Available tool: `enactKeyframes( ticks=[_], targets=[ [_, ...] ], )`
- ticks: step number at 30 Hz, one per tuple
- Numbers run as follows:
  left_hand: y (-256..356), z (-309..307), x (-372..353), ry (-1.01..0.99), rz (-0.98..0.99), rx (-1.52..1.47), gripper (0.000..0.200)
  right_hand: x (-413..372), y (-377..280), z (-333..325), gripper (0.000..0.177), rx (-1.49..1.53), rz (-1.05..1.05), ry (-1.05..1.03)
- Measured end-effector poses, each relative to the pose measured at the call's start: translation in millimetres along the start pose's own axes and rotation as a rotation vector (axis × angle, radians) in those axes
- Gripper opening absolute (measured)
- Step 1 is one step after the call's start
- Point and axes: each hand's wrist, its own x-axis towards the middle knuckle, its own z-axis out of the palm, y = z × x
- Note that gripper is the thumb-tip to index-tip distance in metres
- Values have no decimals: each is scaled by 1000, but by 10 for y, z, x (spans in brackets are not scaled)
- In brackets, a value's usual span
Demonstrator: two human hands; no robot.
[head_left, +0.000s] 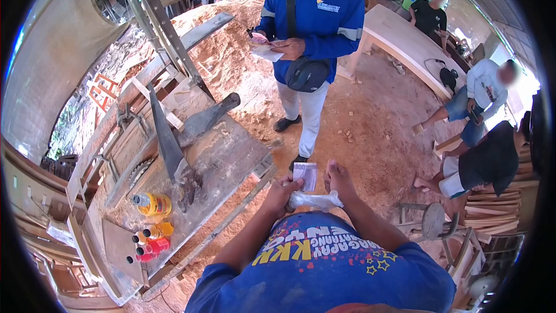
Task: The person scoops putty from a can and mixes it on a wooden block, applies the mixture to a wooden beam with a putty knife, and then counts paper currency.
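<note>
A paper slip [305, 175] stands upright between the two hands, in front of the wearer's chest, right of the tabletop [231, 156]. The left hand [282, 194] has its fingers pinched on the slip's near left edge. The right hand [340, 181] has its fingers closed together on the right end of a clear plastic bag [315, 200] just below the slip. It looks like the slip and bag are being sorted out. Any further handling calls for a steady pinch, as both are light and limp. What the bag holds and what is printed on the slip I cannot make out. Bottles [152, 204] stand on the near tabletop, and a person in a blue jacket [324, 11] stands beyond.
</note>
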Motion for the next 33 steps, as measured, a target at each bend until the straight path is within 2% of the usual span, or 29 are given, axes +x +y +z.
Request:
enactKeyframes(
  ticks=[33],
  targets=[
    [-42,-36,-95,16,-13,-21,13,-83,26,56,38,8,41,22]
  ],
)
